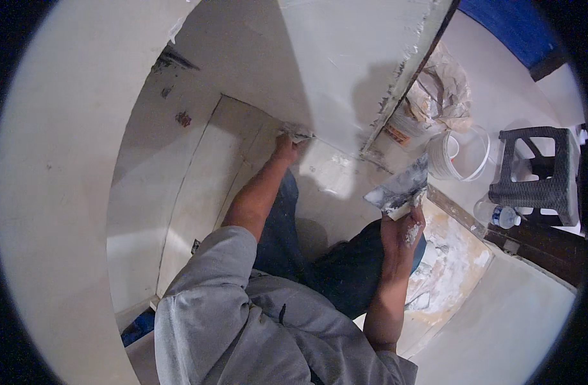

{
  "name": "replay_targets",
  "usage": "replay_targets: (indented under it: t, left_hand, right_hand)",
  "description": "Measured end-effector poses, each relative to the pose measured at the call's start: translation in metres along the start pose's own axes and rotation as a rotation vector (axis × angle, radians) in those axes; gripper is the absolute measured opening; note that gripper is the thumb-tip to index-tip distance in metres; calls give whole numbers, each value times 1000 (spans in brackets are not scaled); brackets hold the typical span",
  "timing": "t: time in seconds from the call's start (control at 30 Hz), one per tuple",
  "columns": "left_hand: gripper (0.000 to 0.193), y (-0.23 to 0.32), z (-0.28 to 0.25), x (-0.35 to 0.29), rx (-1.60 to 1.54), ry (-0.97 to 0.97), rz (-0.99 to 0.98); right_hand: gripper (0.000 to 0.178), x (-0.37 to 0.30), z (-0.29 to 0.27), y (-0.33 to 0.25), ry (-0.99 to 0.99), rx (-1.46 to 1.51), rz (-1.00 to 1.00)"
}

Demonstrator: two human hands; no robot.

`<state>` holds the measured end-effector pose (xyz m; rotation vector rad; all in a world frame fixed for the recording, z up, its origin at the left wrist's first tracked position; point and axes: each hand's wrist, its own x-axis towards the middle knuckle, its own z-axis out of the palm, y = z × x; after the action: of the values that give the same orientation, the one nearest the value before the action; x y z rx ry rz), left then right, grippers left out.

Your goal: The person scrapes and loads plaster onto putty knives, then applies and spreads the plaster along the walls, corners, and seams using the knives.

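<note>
My left hand (285,149) reaches forward to the low edge of the pale wall panel (335,77). Its fingers are closed around a small flat grey putty knife (298,133), pressed at the corner where the panel meets the floor; its handle is hidden. In front of my right knee, my right hand (403,232) is closed on a wide metal putty blade (403,185). Grey and white filler smears the blade, and lumps of it cling near my fingers. White paste also marks the back of that hand.
Right of the panel edge stand a crumpled plastic bag (449,86), a white bucket (443,160) with a wire handle, a dark plastic stool (550,186) and a clear bottle (499,215) on its side. A board (480,256) with white filler lies beside my right leg.
</note>
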<state>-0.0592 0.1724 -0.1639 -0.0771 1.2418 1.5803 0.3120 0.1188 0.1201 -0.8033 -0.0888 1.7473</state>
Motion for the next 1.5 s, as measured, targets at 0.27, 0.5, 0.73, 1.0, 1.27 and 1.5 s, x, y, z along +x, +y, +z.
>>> replay_targets:
  t: [0.27,0.5,0.73,1.0,1.27,1.5]
  left_hand:
    - [51,29,17,-20,-46,-211,81]
    - [35,95,51,-80,550,-429,577]
    - [19,182,144,-165,78,-92,219]
    - [30,252,148,-242,135,-292,271]
    - [38,132,31,-167,1190,-291,634]
    - [56,33,13,-66,1981,-141,410]
  right_hand:
    - [52,14,-7,-6,35,6,-6]
    - [50,31,-21,-11,-13,14,-61]
    - [41,53,-34,-14,4,98,-32]
    - [38,52,-29,-13,-56,71,-50]
    - [46,43,-17,-11,-33,15,-14]
    - [46,26,-4,-7,57,33,36]
